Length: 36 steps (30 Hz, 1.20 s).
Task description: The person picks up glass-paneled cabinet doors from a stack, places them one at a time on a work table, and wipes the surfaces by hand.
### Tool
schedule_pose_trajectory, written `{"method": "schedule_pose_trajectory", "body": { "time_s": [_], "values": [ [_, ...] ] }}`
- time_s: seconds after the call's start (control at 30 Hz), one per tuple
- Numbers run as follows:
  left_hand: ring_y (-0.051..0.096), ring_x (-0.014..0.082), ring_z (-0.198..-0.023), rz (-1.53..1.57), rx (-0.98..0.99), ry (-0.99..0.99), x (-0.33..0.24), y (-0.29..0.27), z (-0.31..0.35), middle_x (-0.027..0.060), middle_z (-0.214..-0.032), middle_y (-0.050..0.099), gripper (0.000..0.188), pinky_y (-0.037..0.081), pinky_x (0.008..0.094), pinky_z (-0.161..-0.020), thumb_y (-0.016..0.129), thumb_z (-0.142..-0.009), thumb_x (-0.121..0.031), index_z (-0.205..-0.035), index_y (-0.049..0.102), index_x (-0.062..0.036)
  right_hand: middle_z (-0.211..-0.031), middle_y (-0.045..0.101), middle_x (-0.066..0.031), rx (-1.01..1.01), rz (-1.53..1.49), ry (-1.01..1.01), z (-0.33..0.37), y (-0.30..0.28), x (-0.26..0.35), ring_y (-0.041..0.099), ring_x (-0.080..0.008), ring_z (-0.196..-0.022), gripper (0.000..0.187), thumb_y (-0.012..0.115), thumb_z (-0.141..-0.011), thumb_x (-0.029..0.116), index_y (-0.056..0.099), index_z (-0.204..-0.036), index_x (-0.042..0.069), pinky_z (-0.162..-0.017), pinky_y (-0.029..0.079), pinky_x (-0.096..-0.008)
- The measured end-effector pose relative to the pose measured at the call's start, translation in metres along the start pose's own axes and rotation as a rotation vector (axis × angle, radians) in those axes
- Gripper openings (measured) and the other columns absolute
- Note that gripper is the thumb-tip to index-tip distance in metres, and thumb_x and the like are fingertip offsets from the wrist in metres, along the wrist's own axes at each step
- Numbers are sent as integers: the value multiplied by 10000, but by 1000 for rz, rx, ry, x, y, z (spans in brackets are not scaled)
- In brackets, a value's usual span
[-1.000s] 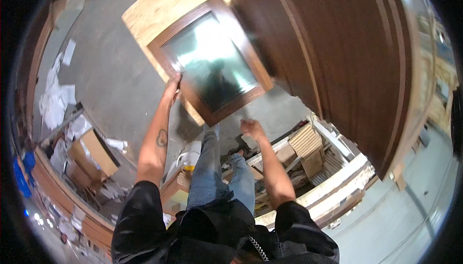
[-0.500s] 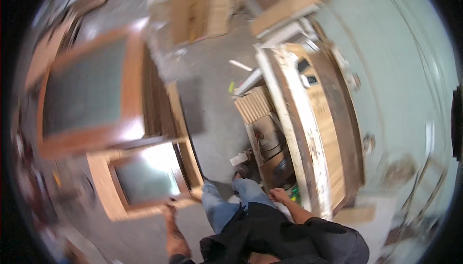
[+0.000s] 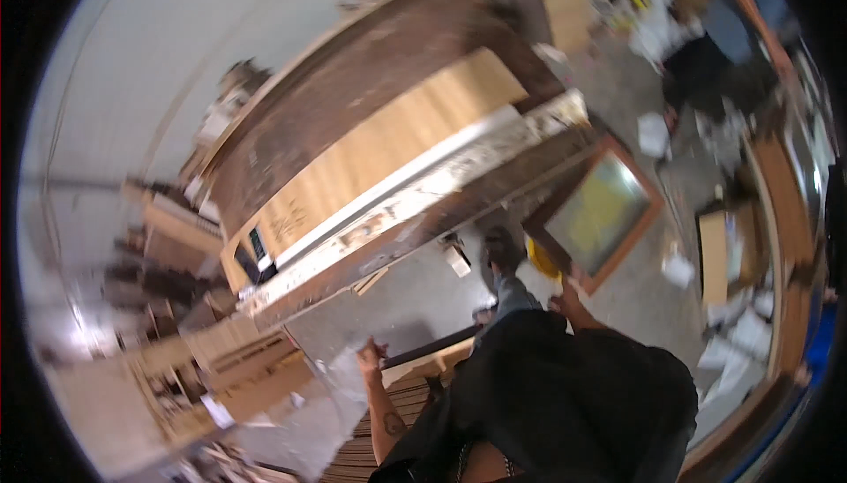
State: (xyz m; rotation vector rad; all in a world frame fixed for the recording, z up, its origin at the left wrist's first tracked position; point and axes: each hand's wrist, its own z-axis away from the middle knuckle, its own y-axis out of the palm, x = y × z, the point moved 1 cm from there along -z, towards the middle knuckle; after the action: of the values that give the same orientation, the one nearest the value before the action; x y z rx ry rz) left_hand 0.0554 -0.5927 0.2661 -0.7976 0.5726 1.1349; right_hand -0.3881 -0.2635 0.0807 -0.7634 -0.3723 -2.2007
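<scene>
My left hand [image 3: 372, 359] hangs beside the stack of brown-edged panels [image 3: 375, 434], close to a dark rail [image 3: 430, 347]. Its fingers look loosely apart and nothing shows in them. At the near corner of a wood-framed glass panel [image 3: 648, 232] is my right hand [image 3: 569, 299]. Blur hides its fingers, so I cannot tell whether it touches the frame or only passes in front. A yellow object [image 3: 543, 259] lies beside that frame. Ahead of me stretches a long worn workbench with a light wooden board [image 3: 379, 152] on it.
A dark phone-like device [image 3: 256, 249] rests at the bench's left end. An open cardboard box [image 3: 715, 258] and white crumpled scraps [image 3: 653, 134] lie on the floor to the right. Farther right stands a long wooden panel [image 3: 785, 218]. Wooden pieces [image 3: 238, 377] are piled at left.
My view has swung to the right. The bench, formerly on my right, now lies across the front, and the stacked panels have gone from the left to the lower edge.
</scene>
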Motion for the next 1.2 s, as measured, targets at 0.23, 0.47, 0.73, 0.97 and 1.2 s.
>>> {"method": "schedule_pose_trajectory", "body": {
  "time_s": [0.23, 0.47, 0.73, 0.97, 1.2],
  "values": [
    [636, 371, -932, -282, 663, 359, -140, 139, -38, 204, -905, 650, 486, 518, 480, -833, 354, -985, -415, -961, 546, 31, -1447, 241, -210, -393, -1342, 213, -63, 17, 0, 313, -392, -1305, 935, 653, -750, 625, 194, -1448, 204, -960, 336, -645],
    [573, 284, -1087, -877, 1204, 262, -172, 238, 13, 150, -1148, 625, 742, 418, 406, -948, 131, -964, -527, -1138, 615, 8, -1418, 316, -159, -478, -1538, 471, -113, 23, 54, 432, -408, -1181, 868, 660, -746, 623, 291, -1415, 211, -935, 301, -689],
    [582, 275, -1078, -935, 782, -234, -151, 118, -64, 158, -1245, 568, 661, 456, 417, -911, 357, -928, -544, -1392, 391, -75, -849, 598, -108, -815, -1301, 435, -147, 38, 35, 606, -268, -713, 521, 681, -778, 540, 597, -954, 57, -605, 540, -440],
    [597, 302, -1074, -814, 611, -317, -145, 78, -94, 171, -1228, 563, 503, 511, 406, -857, 450, -970, -342, -1374, 366, -55, -760, 598, -78, -1065, -1401, 44, -103, 61, -44, 581, -238, -593, 390, 687, -786, 435, 633, -843, 54, -419, 447, -306],
    [606, 218, -988, -693, 935, -180, -119, 67, -134, 112, -1095, 642, 528, 479, 347, -839, 506, -933, -427, -1298, 503, -46, -1267, 526, -83, -982, -1372, -516, 82, 37, 19, 495, -233, -1178, 608, 569, -857, 174, 349, -1410, 54, -944, 424, -438]
  ]
}}
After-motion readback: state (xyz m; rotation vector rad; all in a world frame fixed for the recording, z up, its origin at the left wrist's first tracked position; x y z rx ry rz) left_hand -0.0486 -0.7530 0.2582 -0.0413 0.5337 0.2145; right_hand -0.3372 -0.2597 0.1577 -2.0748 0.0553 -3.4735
